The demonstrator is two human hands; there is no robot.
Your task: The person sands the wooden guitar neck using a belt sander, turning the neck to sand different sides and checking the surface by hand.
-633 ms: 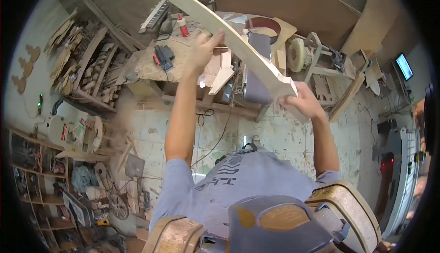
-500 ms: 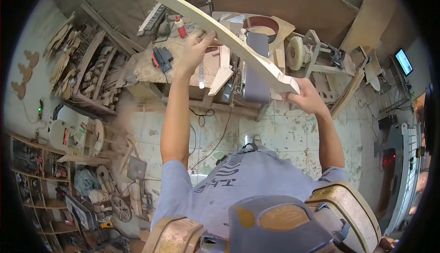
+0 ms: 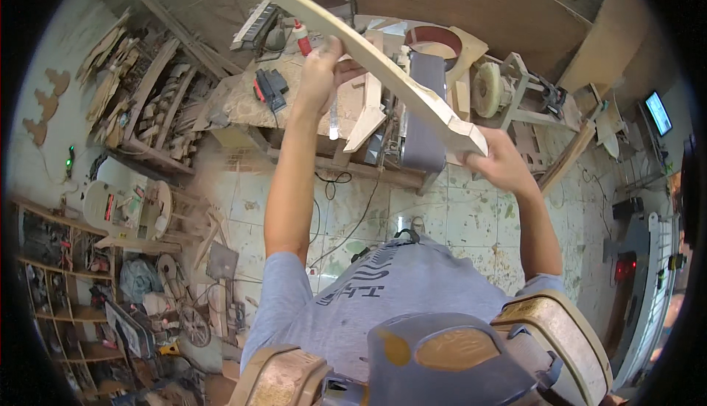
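A long, curved, pale wooden piece (image 3: pixel 353 41) slants from the upper left down to the right, held in both my hands. My left hand (image 3: pixel 322 75) grips it near the middle, thumb against its near side. Around its notched lower right end my right hand (image 3: pixel 502 159) is closed. Beneath the wood stands a belt sander with a grey sanding belt (image 3: pixel 425 122), partly covered by the piece; whether the two touch I cannot tell. Left of the sander, a jointed pale wooden part (image 3: pixel 366 122) lies on the workbench (image 3: pixel 239 106).
On the bench are a black-and-red power tool (image 3: pixel 270 89), a red glue bottle (image 3: pixel 303 38) and a round reddish-brown band (image 3: pixel 434 41). A disc-shaped machine (image 3: pixel 487 89) stands to the right. Scrap wood (image 3: pixel 151 89) fills a rack at left. Dark cables (image 3: pixel 361 222) trail on the tiled floor.
The view has shifted slightly, so the bench and surroundings sit a little further right and lower. Both hands keep their hold on the wooden piece, which stays above the sander.
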